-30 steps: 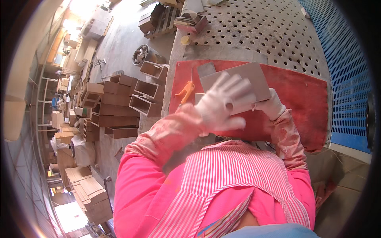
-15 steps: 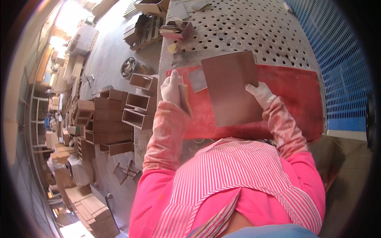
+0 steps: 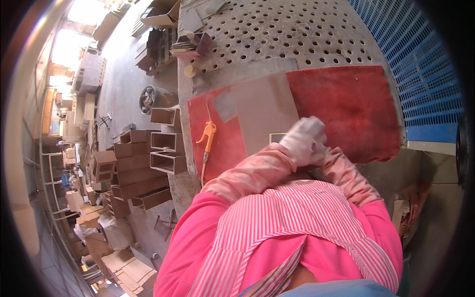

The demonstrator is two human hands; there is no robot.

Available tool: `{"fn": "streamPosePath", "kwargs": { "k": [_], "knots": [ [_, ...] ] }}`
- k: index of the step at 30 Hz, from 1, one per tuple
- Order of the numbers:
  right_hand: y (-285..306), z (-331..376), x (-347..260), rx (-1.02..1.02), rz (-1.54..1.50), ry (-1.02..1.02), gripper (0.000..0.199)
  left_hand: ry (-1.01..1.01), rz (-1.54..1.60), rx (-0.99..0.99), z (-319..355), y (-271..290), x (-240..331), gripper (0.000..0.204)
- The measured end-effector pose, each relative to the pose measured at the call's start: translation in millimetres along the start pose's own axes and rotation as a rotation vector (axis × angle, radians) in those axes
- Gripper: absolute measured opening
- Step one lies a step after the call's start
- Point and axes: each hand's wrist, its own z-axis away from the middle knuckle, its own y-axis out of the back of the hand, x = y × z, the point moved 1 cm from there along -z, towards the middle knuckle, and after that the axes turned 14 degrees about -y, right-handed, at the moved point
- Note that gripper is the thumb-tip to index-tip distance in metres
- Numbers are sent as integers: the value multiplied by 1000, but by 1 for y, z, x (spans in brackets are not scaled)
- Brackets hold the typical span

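Observation:
A flat brown panel (image 3: 269,106) lies on the red cloth (image 3: 341,111) in front of me. My left hand (image 3: 301,140), in a white glove, reaches across the panel's near right corner with its fingers closed and slightly blurred. Beside it is a small pale-edged shape (image 3: 275,137); whether the hand holds it is unclear. My right hand (image 3: 319,152), also gloved, is close against the left at the near edge, its fingers mostly hidden. An orange air blow gun (image 3: 208,136) with a hose rests left of the panel. A grey flat piece (image 3: 225,106) shows at the panel's far left.
The perforated grey tabletop (image 3: 277,29) extends beyond the cloth. A small box of flat pieces (image 3: 195,45) stands at its left edge. A blue slatted panel (image 3: 420,74) rises at right. On the left are stacked brown open boxes (image 3: 138,163) and a bin (image 3: 151,99).
The panel went from being lifted in my right hand to lying on the cloth. My left hand swept right, uncovering the blow gun. Both hands are now together, and the view shifted slightly.

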Motion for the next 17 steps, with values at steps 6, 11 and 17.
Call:
{"fn": "streamPosePath", "kwargs": {
  "k": [6, 11, 17],
  "knots": [
    [-18, 8, -13, -24, -810, -844, 51, 167, -320, 253, -30, 18, -74, 57],
    [-21, 8, -2, -121, -819, -820, 29, 579, -543, 14, -73, 78, -206, 59],
    [-59, 13, 9, -167, -1526, -823, 26, 653, -530, 104, -46, 47, -181, 63]
  ]
}}
